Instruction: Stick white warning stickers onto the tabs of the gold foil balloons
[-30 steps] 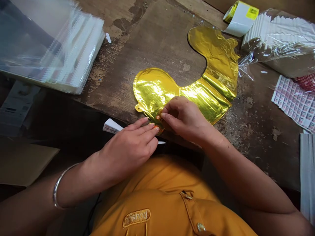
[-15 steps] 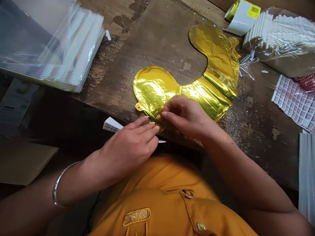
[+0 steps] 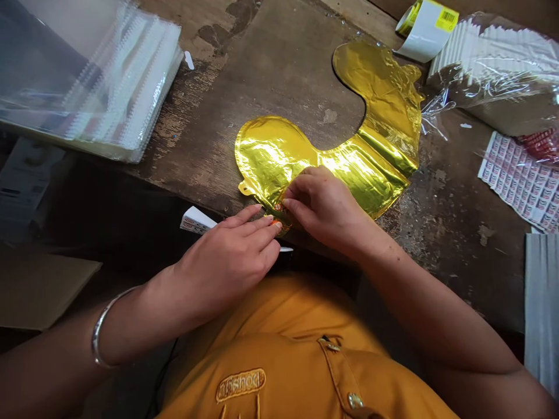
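**Figure.** Right hand (image 3: 325, 209) pinching the near edge of a gold foil balloon (image 3: 275, 154), flat at 12 o'clock on the wooden desk (image 3: 279, 70); left hand (image 3: 225, 262) open beside it. Foil appeared light, slippery, soft; edge-hold judged safest.

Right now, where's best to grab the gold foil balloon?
Pinch the small tab on the balloon, coming from the left, fingers above and below. The foil lies flat on the table, so its body offers little to grip, while the tab juts out, away from the left hand and right hand at the lower edge.
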Demonstrator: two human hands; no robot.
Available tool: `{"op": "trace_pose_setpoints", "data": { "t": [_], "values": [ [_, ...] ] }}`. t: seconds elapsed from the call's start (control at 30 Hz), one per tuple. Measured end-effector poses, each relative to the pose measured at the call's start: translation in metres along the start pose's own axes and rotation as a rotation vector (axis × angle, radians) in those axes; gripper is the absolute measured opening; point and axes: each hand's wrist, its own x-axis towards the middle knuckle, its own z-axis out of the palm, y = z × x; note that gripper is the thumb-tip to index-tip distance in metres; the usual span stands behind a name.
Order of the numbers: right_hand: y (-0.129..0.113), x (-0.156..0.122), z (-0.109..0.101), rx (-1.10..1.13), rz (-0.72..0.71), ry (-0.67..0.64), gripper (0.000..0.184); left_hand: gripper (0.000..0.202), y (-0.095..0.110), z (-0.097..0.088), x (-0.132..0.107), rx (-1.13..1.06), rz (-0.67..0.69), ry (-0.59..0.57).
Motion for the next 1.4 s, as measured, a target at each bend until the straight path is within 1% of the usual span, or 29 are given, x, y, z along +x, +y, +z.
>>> {"op": "trace_pose_setpoints", "data": {
  "t": [0.13, 0.2, 0.23, 0.33, 0.4, 0.47, 0.53, 0.57, 0.6, 0.63, 0.67, 0.7, 0.77, 0.8, 0.83, 0.9, 0.97, 1.03, 1.1, 1.17, 1.23, 1.3, 1.4],
  "values": [
    [-0.003, -0.003, 0.004, -0.077, 0.004, 0.028, 0.008, 0.026, 0.001, 0.0, 0.001, 0.0, -0.008, 0.0],
    [-0.003, -0.006, 0.006, -0.107, 0.014, 0.051, 0.002, 0.026, 0.002, 0.0, 0.001, 0.0, -0.012, 0.009],
    [-0.003, -0.007, 0.008, -0.117, 0.025, 0.076, 0.007, 0.026, 0.002, 0.001, 0.001, -0.001, -0.014, 0.015],
    [0.001, -0.008, 0.013, -0.153, 0.057, 0.171, 0.03, 0.027, 0.002, 0.001, 0.0, -0.003, -0.015, 0.032],
    [0.005, -0.005, 0.017, -0.189, 0.069, 0.208, 0.036, 0.027, 0.002, 0.002, 0.0, -0.007, -0.018, 0.035],
    [0.008, 0.0, 0.018, -0.234, 0.116, 0.228, 0.031, 0.027, 0.001, 0.003, 0.0, -0.01, -0.022, 0.043],
    [0.01, 0.003, 0.015, -0.292, 0.16, 0.267, 0.017, 0.026, 0.0, 0.004, 0.001, -0.016, -0.027, 0.048],
    [0.01, 0.001, 0.012, -0.323, 0.154, 0.305, 0.012, 0.026, 0.0, 0.004, 0.002, -0.021, -0.032, 0.05],
    [0.01, -0.002, 0.009, -0.348, 0.115, 0.349, 0.014, 0.025, -0.001, 0.005, 0.002, -0.028, -0.038, 0.049],
    [0.009, -0.008, 0.006, -0.36, 0.037, 0.381, 0.019, 0.024, -0.001, 0.005, 0.003, -0.037, -0.046, 0.048],
    [0.008, -0.014, 0.004, -0.36, -0.072, 0.389, 0.023, 0.023, -0.001, 0.005, 0.003, -0.046, -0.053, 0.046],
    [0.007, -0.022, 0.003, -0.352, -0.195, 0.365, 0.025, 0.022, -0.001, 0.005, 0.002, -0.054, -0.06, 0.041],
    [0.007, -0.037, 0.005, -0.335, -0.404, 0.246, 0.027, 0.021, -0.001, 0.005, 0.0, -0.069, -0.072, 0.02],
    [0.008, -0.042, 0.009, -0.334, -0.462, 0.196, 0.028, 0.021, 0.0, 0.004, -0.001, -0.074, -0.081, 0.007],
    [0.01, -0.047, 0.013, -0.335, -0.485, 0.169, 0.029, 0.021, 0.001, 0.002, -0.003, -0.076, -0.093, -0.004],
    [0.013, -0.05, 0.02, -0.319, -0.458, 0.169, 0.029, 0.021, 0.003, -0.003, -0.006, -0.064, -0.129, -0.005],
    [0.014, -0.049, 0.024, -0.256, -0.395, 0.175, 0.026, 0.019, 0.004, -0.009, -0.008, -0.029, -0.18, 0.034],
    [0.013, -0.043, 0.021, -0.155, -0.285, 0.187, 0.019, 0.016, 0.004, -0.015, -0.009, 0.022, -0.233, 0.089],
    [0.012, -0.035, 0.013, -0.043, -0.132, 0.194, 0.014, 0.013, 0.004, -0.02, -0.007, 0.066, -0.266, 0.122],
    [0.012, -0.025, 0.003, 0.079, 0.012, 0.121, 0.024, 0.012, 0.004, -0.022, -0.005, 0.09, -0.268, 0.113],
    [0.015, -0.016, -0.007, 0.206, 0.107, 0.001, 0.036, 0.012, 0.007, -0.022, -0.002, 0.104, -0.258, 0.084],
    [0.019, -0.008, -0.016, 0.321, 0.158, -0.093, 0.039, 0.011, 0.01, -0.021, 0.002, 0.119, -0.249, 0.064],
    [0.023, 0.0, -0.024, 0.412, 0.188, -0.165, 0.037, 0.014, 0.015, -0.022, 0.008, 0.135, -0.228, 0.076]
  ]
}}
